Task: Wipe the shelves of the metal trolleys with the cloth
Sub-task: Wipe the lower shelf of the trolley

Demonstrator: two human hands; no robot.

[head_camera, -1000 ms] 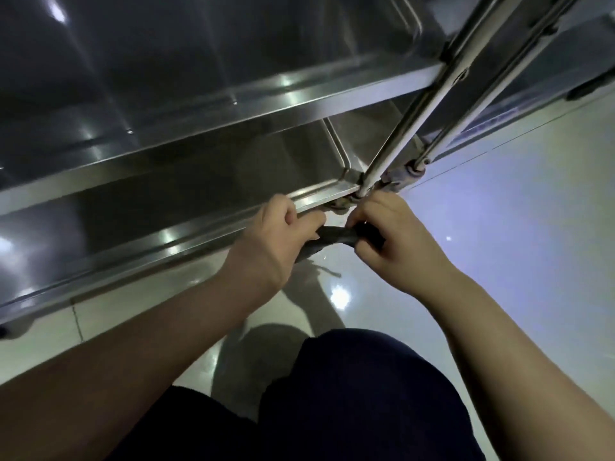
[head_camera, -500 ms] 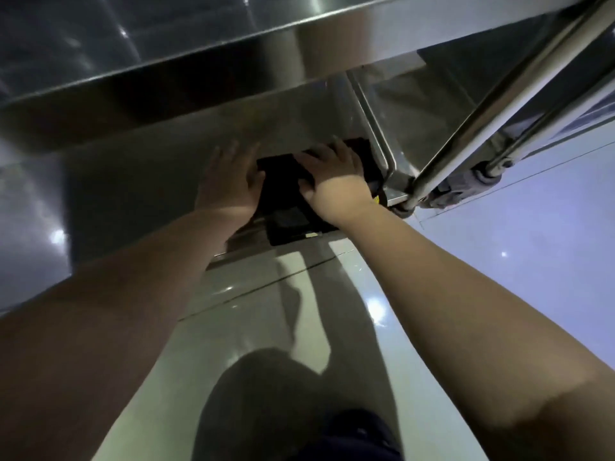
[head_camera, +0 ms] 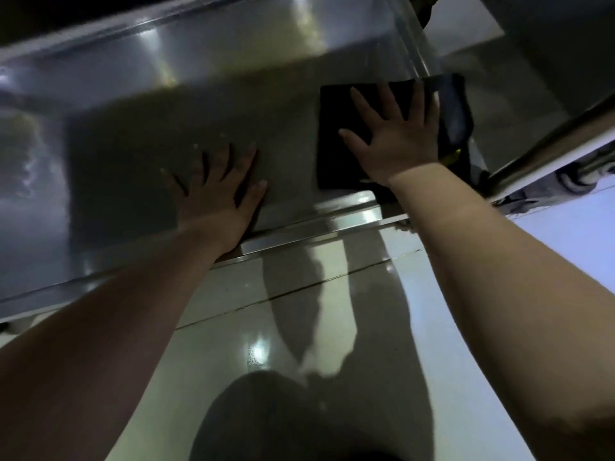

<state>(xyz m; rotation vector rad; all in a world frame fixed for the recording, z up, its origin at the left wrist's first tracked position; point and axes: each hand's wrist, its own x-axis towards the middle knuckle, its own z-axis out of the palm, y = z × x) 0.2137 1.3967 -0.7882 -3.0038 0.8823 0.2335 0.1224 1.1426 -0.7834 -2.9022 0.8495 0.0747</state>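
A dark cloth lies spread flat on the bottom shelf of the metal trolley, near the shelf's right end. My right hand presses down on the cloth with its fingers straight and spread. To the left of the cloth, my left hand rests flat on the bare steel, fingers spread, holding nothing. The shelf above overhangs the far part of the bottom shelf.
The trolley's raised front rim runs just behind my wrists. A slanted steel post and a caster wheel stand at the right corner. Glossy tiled floor lies below, with my dark-clothed knee at the bottom.
The cloth has been spread out flat on the shelf. My left hand has left the cloth and moved left onto bare steel. The camera has come lower and closer.
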